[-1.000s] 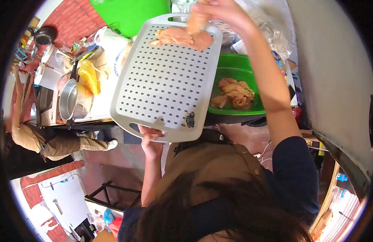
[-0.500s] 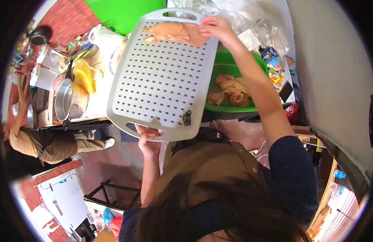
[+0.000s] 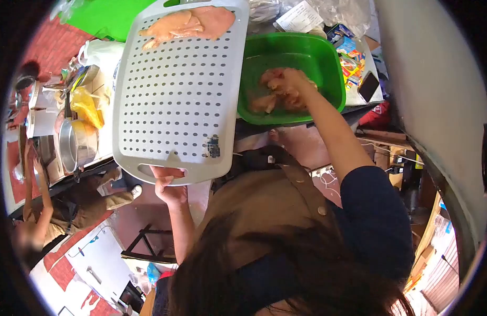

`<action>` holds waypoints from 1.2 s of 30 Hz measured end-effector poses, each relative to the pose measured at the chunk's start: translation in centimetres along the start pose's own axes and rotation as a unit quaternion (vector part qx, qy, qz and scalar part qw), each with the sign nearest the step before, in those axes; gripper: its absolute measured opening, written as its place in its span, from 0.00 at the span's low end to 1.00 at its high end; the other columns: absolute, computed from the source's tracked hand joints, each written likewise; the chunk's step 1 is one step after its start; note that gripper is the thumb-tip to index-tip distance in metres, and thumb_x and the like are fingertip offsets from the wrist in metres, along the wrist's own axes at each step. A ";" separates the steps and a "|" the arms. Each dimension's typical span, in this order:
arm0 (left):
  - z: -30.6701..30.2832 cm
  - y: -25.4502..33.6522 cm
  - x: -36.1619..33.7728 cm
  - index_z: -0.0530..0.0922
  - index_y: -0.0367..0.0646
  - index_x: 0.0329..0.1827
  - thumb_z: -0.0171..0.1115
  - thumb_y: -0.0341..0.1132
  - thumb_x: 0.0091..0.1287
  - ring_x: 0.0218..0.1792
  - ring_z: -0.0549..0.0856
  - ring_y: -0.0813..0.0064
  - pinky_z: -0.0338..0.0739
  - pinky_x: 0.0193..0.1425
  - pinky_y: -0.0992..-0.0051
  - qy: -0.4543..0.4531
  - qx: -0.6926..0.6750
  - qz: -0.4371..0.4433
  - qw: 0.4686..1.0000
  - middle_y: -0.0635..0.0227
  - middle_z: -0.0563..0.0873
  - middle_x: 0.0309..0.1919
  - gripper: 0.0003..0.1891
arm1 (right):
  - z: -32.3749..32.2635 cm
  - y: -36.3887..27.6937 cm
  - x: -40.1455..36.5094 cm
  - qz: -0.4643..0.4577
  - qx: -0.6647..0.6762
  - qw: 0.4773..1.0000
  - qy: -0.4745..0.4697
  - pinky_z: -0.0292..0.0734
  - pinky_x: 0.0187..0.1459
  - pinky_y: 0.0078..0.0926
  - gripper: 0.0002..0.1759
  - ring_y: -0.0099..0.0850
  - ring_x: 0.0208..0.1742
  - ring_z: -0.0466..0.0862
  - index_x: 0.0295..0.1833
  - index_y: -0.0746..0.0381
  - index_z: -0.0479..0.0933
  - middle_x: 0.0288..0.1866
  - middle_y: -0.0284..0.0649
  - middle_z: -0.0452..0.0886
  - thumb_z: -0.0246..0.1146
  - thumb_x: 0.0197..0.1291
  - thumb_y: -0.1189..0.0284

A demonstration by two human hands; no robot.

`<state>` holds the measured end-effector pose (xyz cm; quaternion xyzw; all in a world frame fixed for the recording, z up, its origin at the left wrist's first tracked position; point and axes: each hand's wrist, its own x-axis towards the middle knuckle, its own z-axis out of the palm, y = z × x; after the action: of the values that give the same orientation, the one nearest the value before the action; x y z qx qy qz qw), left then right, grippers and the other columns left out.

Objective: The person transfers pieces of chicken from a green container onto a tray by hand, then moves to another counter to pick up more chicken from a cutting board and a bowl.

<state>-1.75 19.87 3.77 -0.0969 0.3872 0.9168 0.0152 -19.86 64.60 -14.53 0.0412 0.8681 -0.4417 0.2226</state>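
While the right hand reaches down into the green basin, its fingers bend in among raw meat pieces, probably chicken; I cannot tell whether they grip any of them. The left hand is wrapped around the near handle of the gray dotted tray, its fingers passing through the slot. At the tray's far end lie what look like 2 raw fillets, the more orange on the left, touching or overlapping the pinker on the right.

Because just 1 hand is seen on the tray and the fillets sit at the opposite end, a dip of the wrist could tip it and send the wet meat sliding off; whether anything props the tray from beneath is hidden. The basin's meat looks slick, so a loose pinch could let a piece slip.

Beyond the basin, a printed paper lies near clear plastic bags, and a smartphone rests on the surface to the right; drips from a piece swung too wide could wet either the paper or the phone. Farther left are a metal pot, a yellow bag and another person, well apart.
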 end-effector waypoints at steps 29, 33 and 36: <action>0.2 0.4 0.2 0.56 0.45 0.66 0.52 0.33 0.40 0.48 0.72 0.64 0.72 0.43 0.71 -0.011 0.022 0.005 1.000 0.60 0.69 0.53 0.41 | -2.1 -3.1 -6.5 -0.001 0.470 0.876 0.112 0.74 0.36 0.23 0.13 0.23 0.36 0.78 0.43 0.58 0.75 0.37 0.31 0.78 0.65 0.56 0.65; -0.2 0.4 0.3 0.58 0.45 0.66 0.52 0.33 0.41 0.48 0.73 0.63 0.72 0.43 0.71 -0.016 0.021 0.009 1.000 0.60 0.70 0.53 0.40 | -1.5 0.1 -5.1 0.079 0.447 0.880 0.144 0.75 0.37 0.20 0.12 0.24 0.38 0.78 0.42 0.59 0.75 0.37 0.33 0.78 0.66 0.54 0.68; 0.2 0.5 0.2 0.59 0.45 0.65 0.52 0.33 0.41 0.48 0.73 0.63 0.72 0.42 0.71 -0.008 0.016 0.013 1.000 0.60 0.70 0.53 0.39 | -1.1 0.1 -5.3 0.114 0.453 0.867 0.176 0.76 0.37 0.20 0.13 0.24 0.39 0.79 0.44 0.61 0.74 0.38 0.34 0.78 0.66 0.53 0.71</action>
<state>-2.06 19.67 4.18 -0.0848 0.4026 0.9114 0.0080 -15.49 66.17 -11.77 0.3133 0.5867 -0.7433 0.0717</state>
